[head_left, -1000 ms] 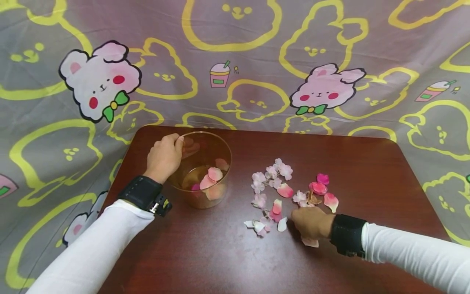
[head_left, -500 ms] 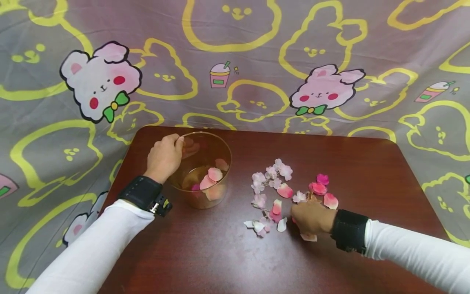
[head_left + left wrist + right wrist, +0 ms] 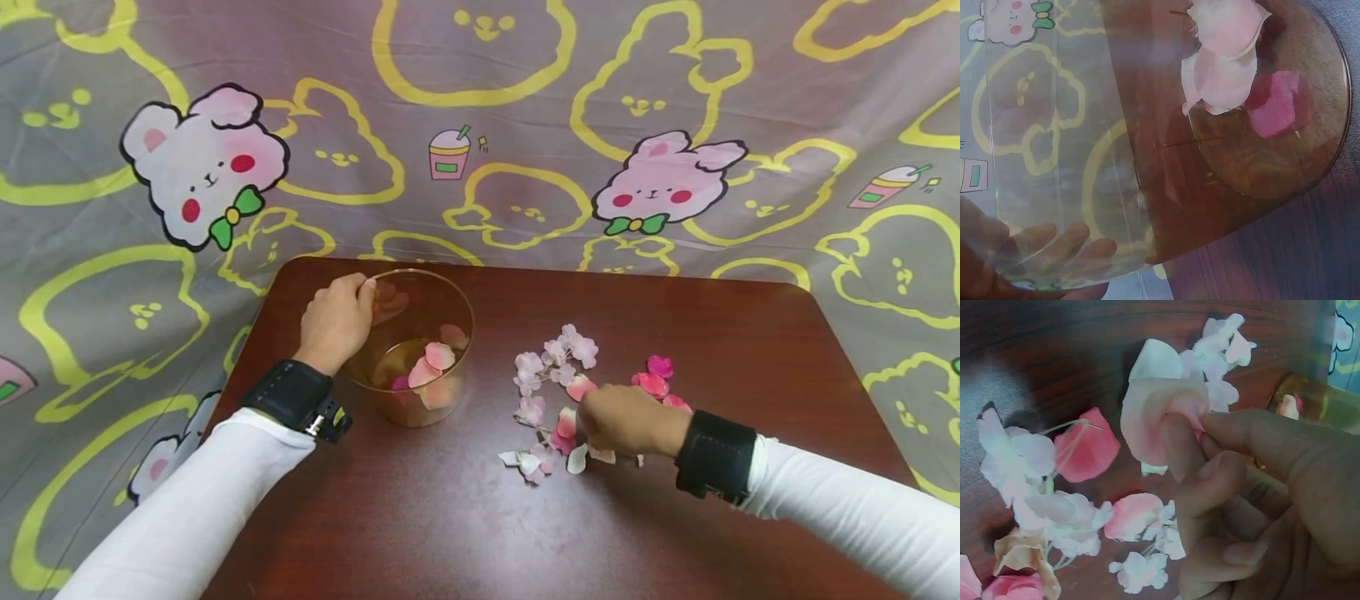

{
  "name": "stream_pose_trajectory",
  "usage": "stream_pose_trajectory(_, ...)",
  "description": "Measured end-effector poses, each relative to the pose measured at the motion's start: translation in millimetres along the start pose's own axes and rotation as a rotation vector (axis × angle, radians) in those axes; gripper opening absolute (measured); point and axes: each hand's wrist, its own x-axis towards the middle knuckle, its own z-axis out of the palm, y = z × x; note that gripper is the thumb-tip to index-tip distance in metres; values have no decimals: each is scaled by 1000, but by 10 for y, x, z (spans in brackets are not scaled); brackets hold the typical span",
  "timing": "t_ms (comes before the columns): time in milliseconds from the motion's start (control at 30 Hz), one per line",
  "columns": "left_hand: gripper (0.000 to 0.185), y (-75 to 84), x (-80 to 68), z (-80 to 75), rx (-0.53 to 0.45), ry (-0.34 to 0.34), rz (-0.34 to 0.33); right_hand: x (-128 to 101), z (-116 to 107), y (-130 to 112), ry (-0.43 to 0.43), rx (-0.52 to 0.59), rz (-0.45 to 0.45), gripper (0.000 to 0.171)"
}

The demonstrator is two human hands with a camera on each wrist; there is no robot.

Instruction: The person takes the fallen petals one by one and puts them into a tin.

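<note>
My right hand [image 3: 626,419] pinches a pale petal [image 3: 1150,415] between thumb and fingers, just above the loose petals [image 3: 558,375] on the table [image 3: 750,350]. Farther left, my left hand [image 3: 335,321] grips the cup [image 3: 442,300] rim; petals lie inside.

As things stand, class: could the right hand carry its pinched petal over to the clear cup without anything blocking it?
Probably yes. The right hand pinches a pale petal; only flat petals lie between it and the clear cup, whose mouth is open. The left hand grips only the far-left rim.
</note>
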Motion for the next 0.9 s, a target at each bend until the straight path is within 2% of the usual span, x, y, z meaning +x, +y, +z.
stream_pose_trajectory(567,36,2,-14,-5,-4,5,7,133,-94,-160,179,-18,-139,9)
stream_pose_trajectory(900,36,1,-5,3,3,9,6,214,-151,-366,274,-114,-189,4)
